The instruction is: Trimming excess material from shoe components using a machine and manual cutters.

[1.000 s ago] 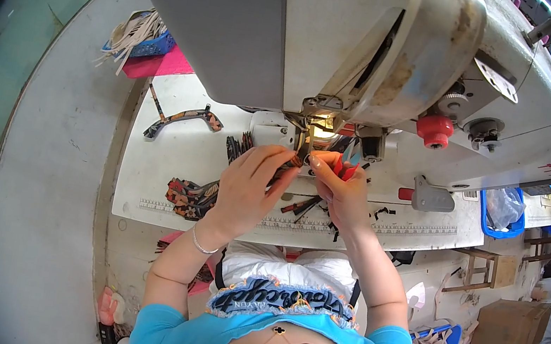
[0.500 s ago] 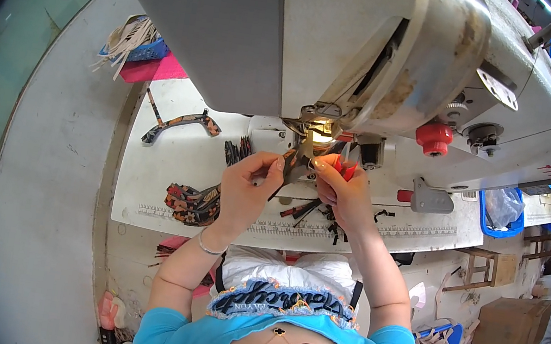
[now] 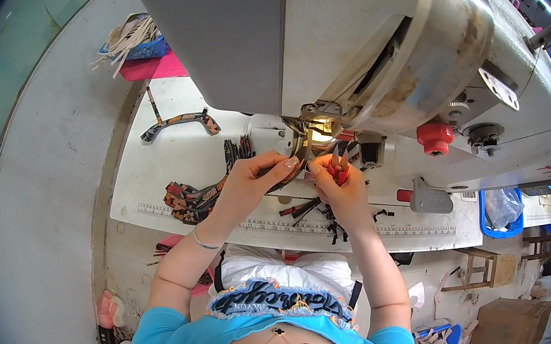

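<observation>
At the 6 o'clock edge of the view sat the person's blue top, with both forearms reaching up toward the centre. The left hand (image 3: 249, 182) was closed in a pinch, thumb and forefinger gripping a dark strap (image 3: 287, 175) that curved up to the needle area. Just at its 3 o'clock, almost touching it, the right hand (image 3: 340, 189) was curled shut round red-handled snips (image 3: 339, 168), whose tips pointed to 12 o'clock toward the lit spot under the machine head; whether the blades were apart could not be told. The strap lay between the two hands, right below the needle.

Under the hands the white table (image 3: 168, 177) carried a printed ruler (image 3: 366, 230) along its near edge. At 9 o'clock from the left hand lay a heap of patterned straps (image 3: 189, 200), and further out, toward 10 o'clock, one curved strap piece (image 3: 179, 122) lay alone. Loose dark scraps (image 3: 326, 215) sat below the right hand.

Beyond, the grey sewing machine (image 3: 351, 48) filled the 12 o'clock half, with a red knob (image 3: 435, 135) at 2 o'clock from the hands. A blue basket (image 3: 139, 46) stood far off at 10 o'clock.
</observation>
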A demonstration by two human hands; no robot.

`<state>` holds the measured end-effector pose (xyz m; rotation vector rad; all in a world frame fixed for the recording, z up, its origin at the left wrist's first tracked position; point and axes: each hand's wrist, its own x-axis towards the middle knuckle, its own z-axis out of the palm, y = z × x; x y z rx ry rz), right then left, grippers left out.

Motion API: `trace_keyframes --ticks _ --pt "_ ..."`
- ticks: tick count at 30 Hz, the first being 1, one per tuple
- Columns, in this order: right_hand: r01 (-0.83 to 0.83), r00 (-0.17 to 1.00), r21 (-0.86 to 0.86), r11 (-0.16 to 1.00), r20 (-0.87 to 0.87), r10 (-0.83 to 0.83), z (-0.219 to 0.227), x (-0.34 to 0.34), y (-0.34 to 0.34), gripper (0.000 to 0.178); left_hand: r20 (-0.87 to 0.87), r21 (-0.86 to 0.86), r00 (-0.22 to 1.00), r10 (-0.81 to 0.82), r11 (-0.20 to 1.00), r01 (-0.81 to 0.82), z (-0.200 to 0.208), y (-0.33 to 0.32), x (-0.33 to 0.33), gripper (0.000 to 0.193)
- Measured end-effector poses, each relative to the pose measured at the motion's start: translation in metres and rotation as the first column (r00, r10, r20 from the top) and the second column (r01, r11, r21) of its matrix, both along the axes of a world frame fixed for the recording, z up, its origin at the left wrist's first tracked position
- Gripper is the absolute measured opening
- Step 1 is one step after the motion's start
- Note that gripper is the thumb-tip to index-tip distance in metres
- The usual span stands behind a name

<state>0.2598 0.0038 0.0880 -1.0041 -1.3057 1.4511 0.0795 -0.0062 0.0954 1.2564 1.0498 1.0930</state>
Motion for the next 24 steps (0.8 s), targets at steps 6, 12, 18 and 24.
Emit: trace_keyframes --ticks 6,12,18,24 --pt "0.006 0.998 0.034 0.999 0.065 -0.008 0.005 -0.001 0.0 0.021 -0.045 0.086 0.999 0.013 0.996 -0.009 -0.002 0.001 0.002 0.024" --pt "0.013 0.997 0.017 1.0 0.078 -0.015 0.006 0.001 -0.001 0.022 -0.075 0.103 0.997 0.036 0.994 -0.029 -0.002 0.001 0.004 0.019" --pt "0.066 0.989 0.025 0.997 0.131 -0.069 0.01 -0.001 -0.001 0.022 -0.062 0.117 0.998 -0.001 0.993 0.008 -0.004 0.008 0.001 0.019" --pt "0.22 0.965 0.089 0.971 0.129 -0.23 -0.002 0.008 0.016 0.019 -0.177 0.173 0.984 -0.028 0.983 0.059 0.005 0.026 -0.004 0.024"
